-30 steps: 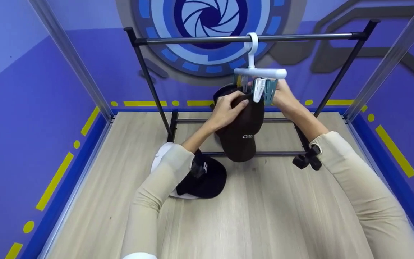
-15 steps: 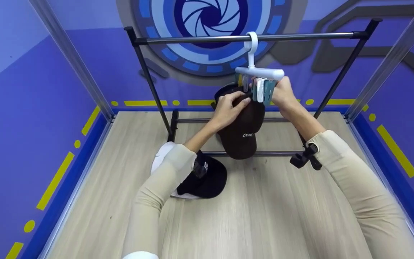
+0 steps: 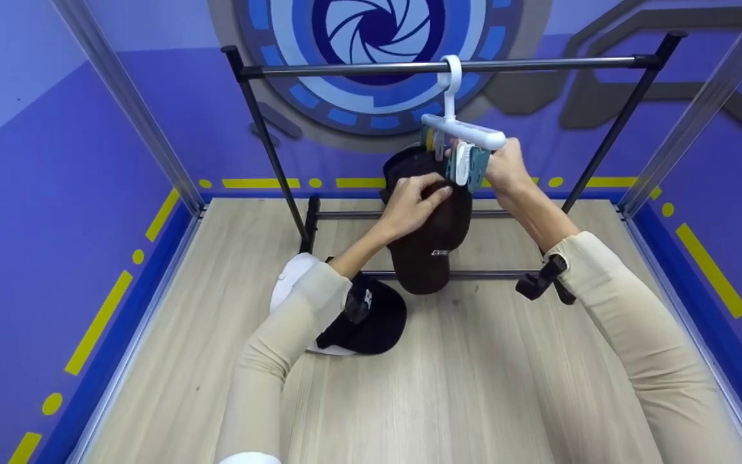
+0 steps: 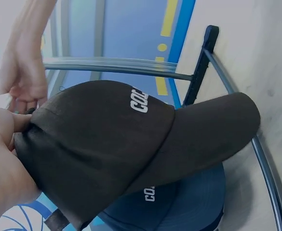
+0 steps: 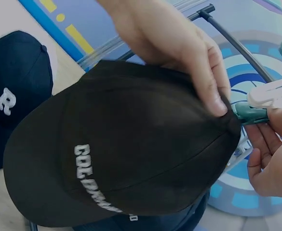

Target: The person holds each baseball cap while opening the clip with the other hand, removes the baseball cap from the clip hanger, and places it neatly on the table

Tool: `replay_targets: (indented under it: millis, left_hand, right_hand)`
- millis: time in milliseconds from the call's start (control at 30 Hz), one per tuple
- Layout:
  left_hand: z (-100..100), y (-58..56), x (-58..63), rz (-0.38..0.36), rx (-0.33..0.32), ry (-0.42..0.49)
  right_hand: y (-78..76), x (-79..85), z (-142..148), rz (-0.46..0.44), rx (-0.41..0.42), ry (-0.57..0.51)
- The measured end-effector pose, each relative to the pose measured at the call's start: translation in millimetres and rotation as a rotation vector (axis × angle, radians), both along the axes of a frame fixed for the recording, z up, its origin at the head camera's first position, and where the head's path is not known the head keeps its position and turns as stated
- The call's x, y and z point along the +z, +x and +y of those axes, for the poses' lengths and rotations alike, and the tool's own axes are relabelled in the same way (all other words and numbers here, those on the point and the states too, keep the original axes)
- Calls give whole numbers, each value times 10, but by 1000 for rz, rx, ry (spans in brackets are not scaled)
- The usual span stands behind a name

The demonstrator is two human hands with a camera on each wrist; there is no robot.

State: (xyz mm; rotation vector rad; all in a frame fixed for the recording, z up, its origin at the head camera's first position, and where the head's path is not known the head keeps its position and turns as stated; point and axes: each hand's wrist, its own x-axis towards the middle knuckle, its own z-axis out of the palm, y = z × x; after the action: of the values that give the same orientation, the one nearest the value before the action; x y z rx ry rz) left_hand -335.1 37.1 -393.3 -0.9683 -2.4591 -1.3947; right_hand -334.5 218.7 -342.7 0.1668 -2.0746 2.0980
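A dark brown baseball cap (image 3: 435, 222) with white lettering hangs brim-down beneath a white clip hanger (image 3: 467, 131). My left hand (image 3: 413, 207) pinches its crown near the top button. On the other side, my right hand (image 3: 506, 169) pinches a green clip (image 5: 250, 113) whose tip meets the cap's top in the right wrist view. A white clip (image 3: 462, 164) sits next to it on the hanger. Behind the brown cap, a dark blue cap (image 4: 189, 202) shows its brim and part of its lettering; the rest is hidden.
The hanger hooks over the top bar (image 3: 358, 69) of a black metal rack. On the wooden floor (image 3: 448, 380) at left lie a navy cap (image 3: 377, 319) and a white cap (image 3: 288, 274), partly covered by my left sleeve. Blue panels stand around.
The brown cap's brim has swung slightly left and down. The hanger's near end has turned a little left and lower, and both hands keep their holds.
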Motion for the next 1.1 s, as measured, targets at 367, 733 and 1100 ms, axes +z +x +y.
replay_targets:
  millis: [367, 733, 1100]
  left_hand:
    - [-34, 107, -43, 41, 28, -50]
    - [-124, 187, -69, -23, 17, -44]
    - [-158, 272, -111, -72, 31, -23]
  right_hand:
    - [-2, -58, 58, -14, 105, 15]
    - [105, -93, 197, 40, 102, 284]
    - [369, -84, 463, 293, 53, 866]
